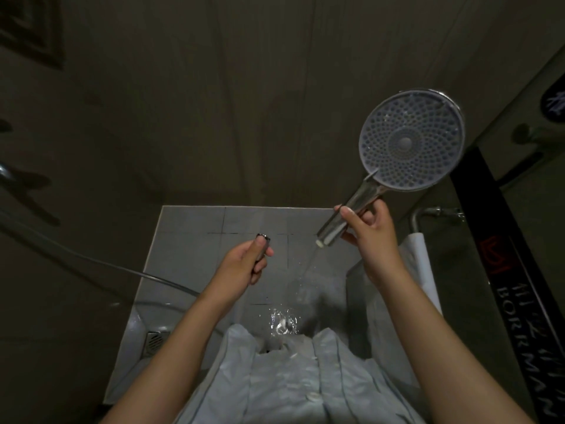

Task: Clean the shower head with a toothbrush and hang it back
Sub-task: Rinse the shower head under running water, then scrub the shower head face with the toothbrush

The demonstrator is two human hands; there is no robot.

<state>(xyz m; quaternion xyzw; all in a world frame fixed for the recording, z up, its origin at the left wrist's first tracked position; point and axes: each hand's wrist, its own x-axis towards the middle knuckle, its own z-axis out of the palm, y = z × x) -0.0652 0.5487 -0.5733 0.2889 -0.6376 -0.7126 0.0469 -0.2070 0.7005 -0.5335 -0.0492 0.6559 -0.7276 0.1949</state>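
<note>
My right hand [371, 237] grips the chrome handle of the round shower head [411, 142], held up at the right with its nozzle face turned toward me. The handle's lower end [322, 241] is detached from the hose, and water runs out of it down to the floor. My left hand [244, 264] is closed around the metal end fitting [263, 244] of the shower hose [101, 264], which trails off to the left. The two ends are apart. No toothbrush is visible.
Water splashes on the grey tiled floor [195, 228] near my feet. A floor drain [154, 341] sits at lower left. A pipe with white cloth [417, 240] and a dark labelled door frame [501, 270] stand to the right. Dark walls close in around.
</note>
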